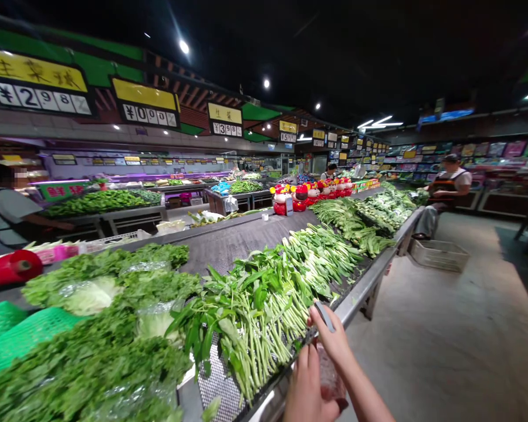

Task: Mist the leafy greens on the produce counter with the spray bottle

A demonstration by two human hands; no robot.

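Observation:
My right hand [332, 337] is at the front rail of the vegetable counter [369, 281]. Its fingers pinch a thin grey strip [324, 315] that sticks up from them. Just below it, my left hand [305, 384] has its fingers pressed together against a reddish clear packet [332, 378], which sits between the two hands. What the packet contains is unclear. Both hands are right beside a pile of long-stemmed greens [255, 316] lying on the counter's mesh top.
More leafy greens [97, 351] and wrapped lettuces [88, 296] lie to the left, next to green baskets [22, 334]. Further bundles [356, 225] run along the counter to red figures [299, 196]. A person [446, 187] sits by a grey crate [440, 255] in the aisle. Another person [4, 211] stands far left.

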